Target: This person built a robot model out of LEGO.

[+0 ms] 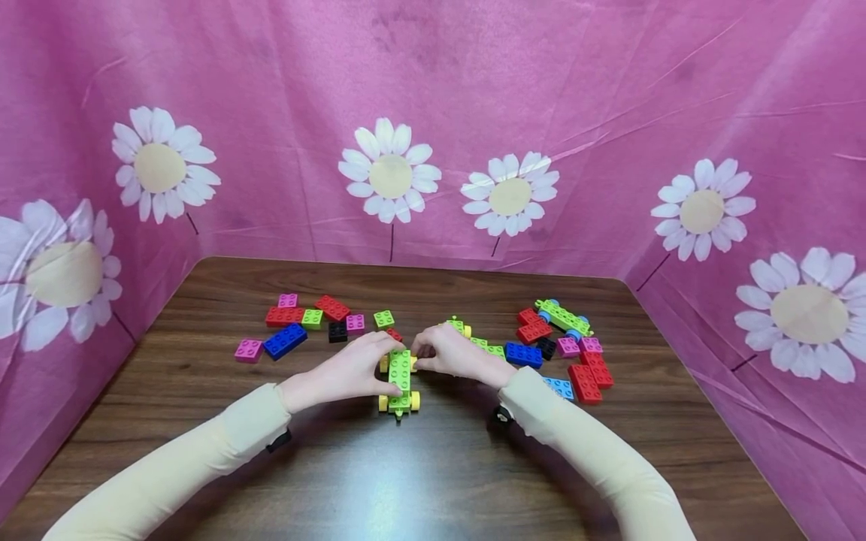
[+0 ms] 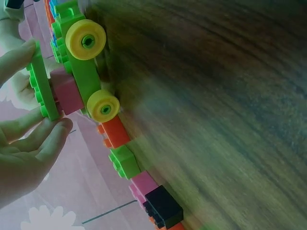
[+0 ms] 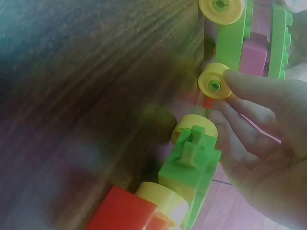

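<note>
the green studded plate (image 1: 401, 368), its long axis near-to-far above the wagon (image 2: 85, 76), is gripped at both ends by the left hand (image 1: 352, 366). the far right wheel (image 3: 209, 79) is pinched by the right hand (image 1: 455, 352).

A pink cloth (image 1: 291, 83) printed with large white daisies (image 1: 390, 176) hangs in creased folds beyond the far edge of a dark wood-grain desk (image 1: 304, 488) and along its left and right edges. A pale glare (image 1: 384, 500) whitens the desk's nearer part.
</note>
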Demonstrator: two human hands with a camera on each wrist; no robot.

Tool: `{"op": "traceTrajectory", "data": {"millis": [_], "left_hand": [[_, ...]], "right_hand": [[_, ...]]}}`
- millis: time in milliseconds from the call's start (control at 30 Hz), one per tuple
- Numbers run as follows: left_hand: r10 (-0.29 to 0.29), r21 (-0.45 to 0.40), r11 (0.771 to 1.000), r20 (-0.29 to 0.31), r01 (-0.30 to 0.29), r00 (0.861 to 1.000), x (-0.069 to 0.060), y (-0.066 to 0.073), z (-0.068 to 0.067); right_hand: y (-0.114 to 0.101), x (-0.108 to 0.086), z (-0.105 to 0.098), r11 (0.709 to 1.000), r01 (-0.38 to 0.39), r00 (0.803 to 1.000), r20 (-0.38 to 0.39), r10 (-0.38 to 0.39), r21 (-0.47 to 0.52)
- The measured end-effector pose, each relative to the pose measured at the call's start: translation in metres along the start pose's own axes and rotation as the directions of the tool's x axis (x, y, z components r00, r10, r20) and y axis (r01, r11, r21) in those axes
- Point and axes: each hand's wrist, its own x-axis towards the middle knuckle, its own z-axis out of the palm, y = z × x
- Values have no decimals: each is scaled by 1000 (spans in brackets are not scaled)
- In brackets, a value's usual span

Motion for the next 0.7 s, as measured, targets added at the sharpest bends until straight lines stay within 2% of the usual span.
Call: {"op": "traceTrajectory", "data": {"millis": [267,467,700], "left_hand": [[-30,-36,999,-35,29,999,-1,-2,6],[-31,-49,998,-46,29,998,-2,-3,7],[-59,-50,997,-19,58,998,-1,-1,4]], "right_hand": [[0,2,-3,999,-25,999,30,24,35],[1,2,-3,998,-35,999,40,33,46],[1,3,-3,998,-45,998,39,43,54]]}}
